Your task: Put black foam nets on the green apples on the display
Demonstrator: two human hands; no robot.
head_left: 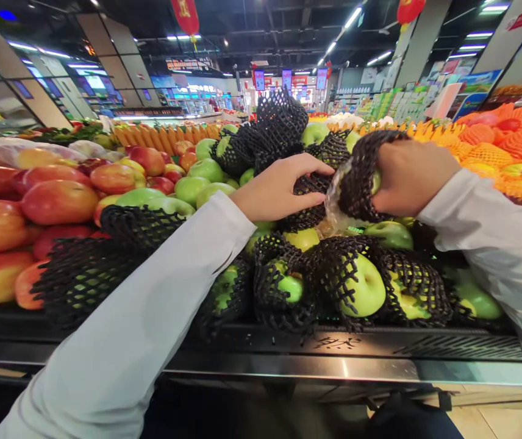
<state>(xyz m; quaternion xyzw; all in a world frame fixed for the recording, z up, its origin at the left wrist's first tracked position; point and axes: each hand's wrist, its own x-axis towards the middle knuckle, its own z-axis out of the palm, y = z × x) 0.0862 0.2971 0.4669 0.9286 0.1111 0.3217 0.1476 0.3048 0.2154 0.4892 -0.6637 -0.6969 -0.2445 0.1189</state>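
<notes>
My right hand (414, 174) is closed around a green apple in a black foam net (361, 177), held up over the pile. Crumpled clear plastic (335, 204) hangs against the net's left side. From the left, my left hand (282, 186) reaches toward it, thumb and index finger apart, fingertips close to the plastic; whether they touch it I cannot tell. Behind these fingers sits another black net (309, 216). Below, netted green apples (366, 286) line the front of the display, and empty-looking black nets (282, 119) are heaped above.
Bare green apples (192, 189) lie left of my left hand, with red apples (60, 201) beyond. Fruit in orange nets (512, 146) is piled on the right. A metal shelf edge (288, 366) runs along the front, and yellow dividers (164, 139) stand behind.
</notes>
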